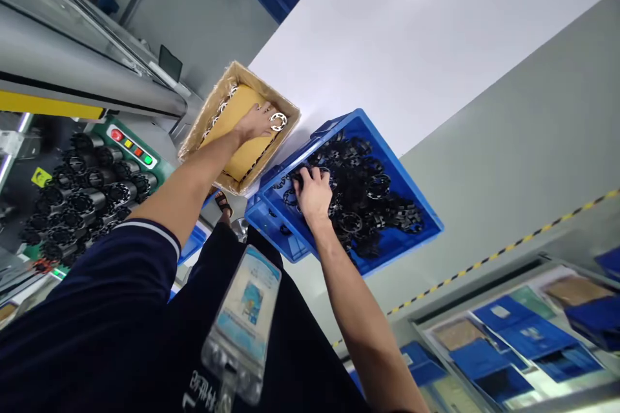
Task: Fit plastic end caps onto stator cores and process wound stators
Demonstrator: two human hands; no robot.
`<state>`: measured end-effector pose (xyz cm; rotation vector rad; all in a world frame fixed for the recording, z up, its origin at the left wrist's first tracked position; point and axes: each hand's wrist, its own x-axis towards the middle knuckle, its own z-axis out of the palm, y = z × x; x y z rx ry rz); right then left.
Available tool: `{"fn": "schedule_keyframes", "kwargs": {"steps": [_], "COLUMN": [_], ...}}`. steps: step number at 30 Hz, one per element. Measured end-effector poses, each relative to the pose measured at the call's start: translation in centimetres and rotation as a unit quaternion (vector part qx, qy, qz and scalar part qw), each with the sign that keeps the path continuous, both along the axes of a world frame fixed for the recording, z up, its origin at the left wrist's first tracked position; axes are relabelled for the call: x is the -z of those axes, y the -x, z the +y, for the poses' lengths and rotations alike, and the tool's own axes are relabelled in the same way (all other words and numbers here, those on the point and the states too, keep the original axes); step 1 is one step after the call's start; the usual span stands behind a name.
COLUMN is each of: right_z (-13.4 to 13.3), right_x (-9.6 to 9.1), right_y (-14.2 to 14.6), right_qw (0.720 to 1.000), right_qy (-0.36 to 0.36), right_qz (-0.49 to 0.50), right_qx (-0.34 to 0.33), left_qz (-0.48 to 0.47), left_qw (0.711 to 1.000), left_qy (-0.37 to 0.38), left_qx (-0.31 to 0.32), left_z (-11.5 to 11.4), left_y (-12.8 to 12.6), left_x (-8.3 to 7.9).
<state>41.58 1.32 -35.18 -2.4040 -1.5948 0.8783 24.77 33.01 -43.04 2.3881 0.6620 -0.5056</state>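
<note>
My left hand [255, 122] reaches into a cardboard box [192, 140], fingers stretched out over a tan cardboard sheet [232, 124]. A white notched ring [278, 121] lies at its fingertips; whether they grip it is hard to see. More ring edges show along the sides of the sheet. In the blue bin [401, 269], my right hand [314, 195] has its fingers curled down onto dark ring-shaped parts [351, 222] heaped there. One of these dark rings is under the fingers, partly hidden by them.
Another blue bin [276, 232] sits beneath the first. At left, stacked cylindrical parts [82, 200] stand beside a green button panel [130, 143] and a machine frame. A white surface [368, 32] stretches behind the boxes. Blue bins [518, 329] fill a rack at lower right.
</note>
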Motion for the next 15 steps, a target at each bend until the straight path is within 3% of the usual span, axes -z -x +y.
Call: {"fn": "schedule_keyframes", "kwargs": {"steps": [4, 8, 11, 15], "right_z": [0.5, 0.1, -1.5, -4.8], "right_x": [-0.9, -3.2, -5.3, -6.6], "right_y": [-0.3, -0.2, 0.1, -0.1], "right_qw": [1.0, 1.0, 0.991, 0.965], "right_qy": [0.012, -0.007, -0.067, -0.092], "right_qz": [-0.004, 0.009, 0.083, 0.167], "right_qx": [0.008, 0.019, 0.084, 0.181], "left_qz": [-0.006, -0.013, -0.05, -0.089], "left_qw": [0.998, 0.999, 0.994, 0.953], "left_qy": [-0.018, 0.004, 0.066, 0.128], "left_qx": [0.064, 0.031, -0.069, -0.26], "left_z": [1.7, 1.5, 0.8, -1.0], "left_y": [0.6, -0.3, -1.2, -0.5], "left_x": [2.2, 3.8, 3.9, 2.1]}}
